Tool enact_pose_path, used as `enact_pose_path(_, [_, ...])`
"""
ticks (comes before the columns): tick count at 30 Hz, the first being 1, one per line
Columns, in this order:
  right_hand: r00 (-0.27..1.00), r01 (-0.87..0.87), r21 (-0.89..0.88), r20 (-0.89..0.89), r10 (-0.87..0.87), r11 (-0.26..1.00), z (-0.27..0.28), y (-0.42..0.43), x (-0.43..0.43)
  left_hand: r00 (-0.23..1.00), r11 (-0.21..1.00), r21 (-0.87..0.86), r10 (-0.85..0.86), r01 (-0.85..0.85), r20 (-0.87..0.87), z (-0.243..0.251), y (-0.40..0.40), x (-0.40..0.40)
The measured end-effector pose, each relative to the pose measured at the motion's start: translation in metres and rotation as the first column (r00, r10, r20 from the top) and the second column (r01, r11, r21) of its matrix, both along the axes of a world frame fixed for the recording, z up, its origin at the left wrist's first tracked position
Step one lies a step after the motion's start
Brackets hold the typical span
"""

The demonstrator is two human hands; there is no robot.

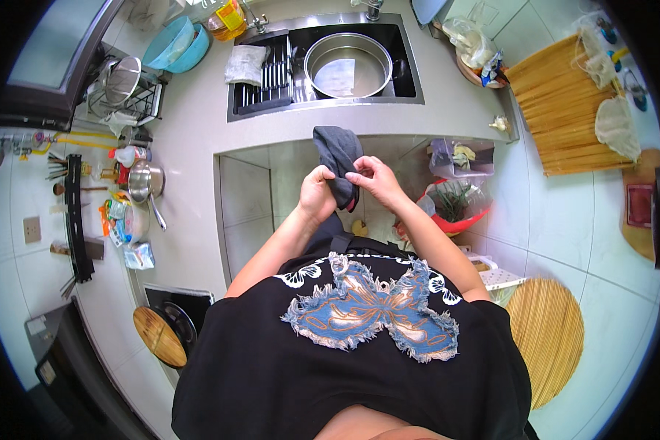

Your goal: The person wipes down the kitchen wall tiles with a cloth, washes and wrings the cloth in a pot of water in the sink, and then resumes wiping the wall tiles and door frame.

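Observation:
A dark grey cloth (338, 148) is held up in front of my waist, bunched and folded, with a bit of pink or red at its lower edge. I cannot tell whether it is a garment or a plain cloth. My left hand (316, 197) grips its left side, thumb on top. At the right edge, the thumb and fingers of my right hand (378, 180) pinch the fabric. Beyond the cloth, a round metal pan (388, 71) with water in it sits in the dark sink (410, 47).
Left of the pan, a grey rag (246, 65) lies on a drying rack (275, 69). A steel saucepan (146, 181) stands on the left counter (190, 126), its handle pointing towards me. Below the counter are a red-rimmed bag (467, 217) and a box (476, 165). Bamboo mats (561, 110) hang at right.

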State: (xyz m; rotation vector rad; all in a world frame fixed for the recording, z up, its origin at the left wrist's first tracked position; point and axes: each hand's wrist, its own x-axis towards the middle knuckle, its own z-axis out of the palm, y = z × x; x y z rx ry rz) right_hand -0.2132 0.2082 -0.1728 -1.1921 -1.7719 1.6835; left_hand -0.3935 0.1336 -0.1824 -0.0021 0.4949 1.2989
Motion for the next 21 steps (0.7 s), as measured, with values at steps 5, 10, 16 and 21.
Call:
enact_pose_path(5, [0.937, 0.301, -0.131, -0.146, -0.319, 0.945, -0.005, 0.089, -0.011, 0.969, 0.995, -0.103, -0.019, -0.006, -0.248, -0.057, 0.084, -0.081])
enact_pose_path(10, [0.820, 0.524, -0.232, -0.123, -0.559, 0.820, -0.018, 0.188, -0.015, 0.696, 0.982, -0.186, -0.148, 0.020, -0.703, -0.009, 0.197, -0.113])
enact_pose_path(16, [0.843, 0.536, 0.089, 0.006, -0.538, 0.840, -0.051, 0.292, -0.060, 0.399, 0.984, -0.137, -0.171, 0.113, -0.901, -0.090, 0.317, -0.167])
enact_pose_path(21, [0.705, 0.447, 0.432, 0.369, -0.605, 0.784, -0.084, 0.345, -0.060, -0.568, 0.979, -0.157, -0.058, 0.127, -0.821, -0.107, 0.366, -0.173])
